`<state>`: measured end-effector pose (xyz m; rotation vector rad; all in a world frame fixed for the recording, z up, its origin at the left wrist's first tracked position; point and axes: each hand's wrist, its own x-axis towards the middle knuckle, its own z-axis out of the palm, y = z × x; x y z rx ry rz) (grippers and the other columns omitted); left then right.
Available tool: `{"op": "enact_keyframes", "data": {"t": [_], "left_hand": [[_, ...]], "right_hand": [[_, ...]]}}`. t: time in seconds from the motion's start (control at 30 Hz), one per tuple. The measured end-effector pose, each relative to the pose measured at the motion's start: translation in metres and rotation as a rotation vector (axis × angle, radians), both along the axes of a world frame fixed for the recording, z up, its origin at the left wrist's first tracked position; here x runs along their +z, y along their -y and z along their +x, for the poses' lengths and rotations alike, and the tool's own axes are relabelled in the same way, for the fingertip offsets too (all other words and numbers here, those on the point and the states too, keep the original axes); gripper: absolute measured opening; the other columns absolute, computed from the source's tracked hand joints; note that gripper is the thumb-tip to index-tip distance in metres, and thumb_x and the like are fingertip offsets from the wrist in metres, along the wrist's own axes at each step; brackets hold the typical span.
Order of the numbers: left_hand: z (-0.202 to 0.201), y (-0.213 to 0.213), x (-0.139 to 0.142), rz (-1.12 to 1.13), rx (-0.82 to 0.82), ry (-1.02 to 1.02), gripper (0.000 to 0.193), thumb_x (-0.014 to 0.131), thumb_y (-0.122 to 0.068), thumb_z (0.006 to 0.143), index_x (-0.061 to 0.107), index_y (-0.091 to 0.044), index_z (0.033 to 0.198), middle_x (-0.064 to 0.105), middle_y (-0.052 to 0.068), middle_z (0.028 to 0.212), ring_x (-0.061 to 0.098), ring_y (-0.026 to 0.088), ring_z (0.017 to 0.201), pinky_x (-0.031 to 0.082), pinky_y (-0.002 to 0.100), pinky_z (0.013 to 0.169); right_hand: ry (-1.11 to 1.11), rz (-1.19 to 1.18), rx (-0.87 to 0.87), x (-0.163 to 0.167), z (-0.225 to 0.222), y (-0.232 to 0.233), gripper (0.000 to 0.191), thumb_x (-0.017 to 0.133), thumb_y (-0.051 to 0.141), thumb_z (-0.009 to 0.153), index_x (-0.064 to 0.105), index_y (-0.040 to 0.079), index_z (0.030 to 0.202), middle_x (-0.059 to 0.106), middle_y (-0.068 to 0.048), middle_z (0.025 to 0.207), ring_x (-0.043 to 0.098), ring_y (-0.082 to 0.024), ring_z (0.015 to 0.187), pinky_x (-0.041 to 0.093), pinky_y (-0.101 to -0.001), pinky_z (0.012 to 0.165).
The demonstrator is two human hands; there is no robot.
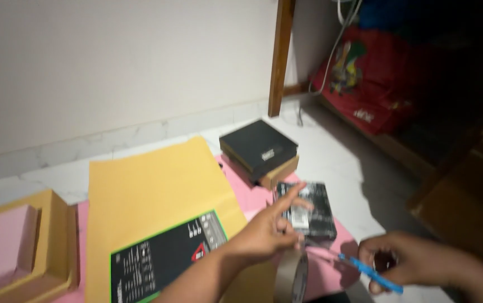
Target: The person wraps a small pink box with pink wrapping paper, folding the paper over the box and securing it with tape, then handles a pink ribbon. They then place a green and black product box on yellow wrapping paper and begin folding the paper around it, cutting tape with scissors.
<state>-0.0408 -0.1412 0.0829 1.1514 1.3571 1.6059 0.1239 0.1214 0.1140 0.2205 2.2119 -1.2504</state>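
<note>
Right hand (pixel 415 264) gripping scissors (pixel 371 273), left hand (pixel 266 230) pinching tape (pixel 292 275)

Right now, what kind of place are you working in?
Probably a room at home, working on the floor: pale tiled floor, plain wall, a red bag under wooden furniture.

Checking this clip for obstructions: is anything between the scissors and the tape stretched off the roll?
Nothing visible. The right hand points the blue scissors at the tape strip that the left hand pulls from the tape roll; the gap looks open, though blurred.
</note>
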Motion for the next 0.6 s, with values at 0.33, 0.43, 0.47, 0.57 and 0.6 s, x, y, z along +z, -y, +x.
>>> {"op": "enact_keyframes", "data": {"t": [0.33,0.43,0.47,0.57,0.6], "left_hand": [[0.004,0.004,0.002,-0.039,0.010,-0.035,0.101,0.061,0.010,0.085,0.014,-0.018,0.170,0.053,0.006,0.146,0.067,0.007,0.081,0.055,0.022,0.075],[0.005,0.004,0.003,-0.060,0.017,-0.062,0.102,0.064,0.008,0.085,0.014,-0.019,0.169,0.054,0.005,0.146,0.066,0.006,0.080,0.053,0.021,0.072],[0.006,0.004,0.003,-0.053,0.013,-0.065,0.103,0.065,0.009,0.085,0.014,-0.019,0.170,0.053,0.005,0.146,0.065,0.005,0.079,0.052,0.020,0.072],[0.007,0.003,0.006,-0.034,0.005,-0.077,0.104,0.066,0.009,0.085,0.014,-0.019,0.171,0.053,0.005,0.147,0.060,0.005,0.077,0.052,0.020,0.072],[0.008,0.003,0.007,-0.030,0.005,-0.079,0.105,0.066,0.009,0.085,0.014,-0.019,0.171,0.053,0.005,0.148,0.059,0.004,0.077,0.051,0.020,0.072]], "right_hand": [[0.006,0.132,-0.063,-0.006,0.000,0.002,0.026,0.088,0.025,0.081,0.068,0.008,0.088,0.061,0.005,0.073,0.056,-0.003,0.070,0.044,-0.0240,0.068],[-0.040,0.070,-0.046,-0.013,-0.001,-0.003,0.024,0.088,0.021,0.077,0.071,0.010,0.089,0.062,0.004,0.072,0.055,-0.005,0.068,0.044,-0.0260,0.066],[-0.086,0.041,0.000,-0.015,-0.002,-0.005,0.024,0.088,0.022,0.079,0.069,0.009,0.087,0.062,0.005,0.073,0.055,-0.005,0.070,0.045,-0.0259,0.067],[-0.156,0.000,0.073,-0.019,-0.004,-0.006,0.027,0.089,0.022,0.081,0.068,0.007,0.086,0.064,0.004,0.076,0.058,-0.005,0.072,0.048,-0.0255,0.069],[-0.132,0.017,0.052,-0.019,-0.004,-0.005,0.026,0.090,0.021,0.080,0.070,0.007,0.088,0.066,0.003,0.076,0.061,-0.006,0.072,0.049,-0.0253,0.068]]}}
